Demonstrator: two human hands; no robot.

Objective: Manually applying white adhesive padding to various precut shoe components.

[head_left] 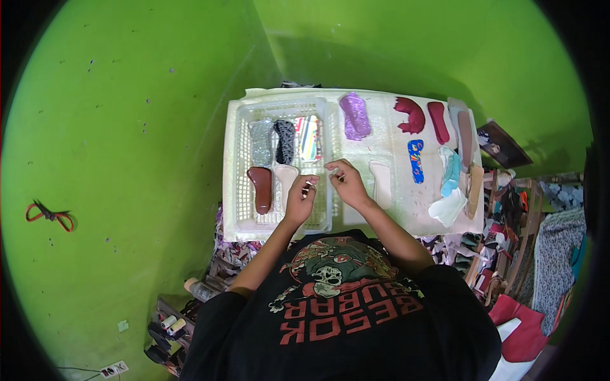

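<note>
My left hand (300, 199) hovers over the near right part of a white plastic basket (240, 190), its fingers curled around something small and pale that I cannot make out. Close by, my right hand (348, 184) is above the basket's right rim with bent fingers; what they hold, if anything, is too small to name. Inside the basket lie sole-shaped pieces: a brown one (260, 190), a cream one (284, 179) partly behind my left hand, a glittery grey one (261, 143), a black patterned one (284, 141) and a striped multicoloured one (309, 138).
Right of the basket, the white-covered table (375, 219) carries a purple glittery piece (354, 116), a cream sole (381, 184), a blue patterned strip (415, 161), dark red pieces (438, 122) and a light blue piece (450, 171). Green walls stand close; scraps and a wooden rack (518, 241) lie beyond the table.
</note>
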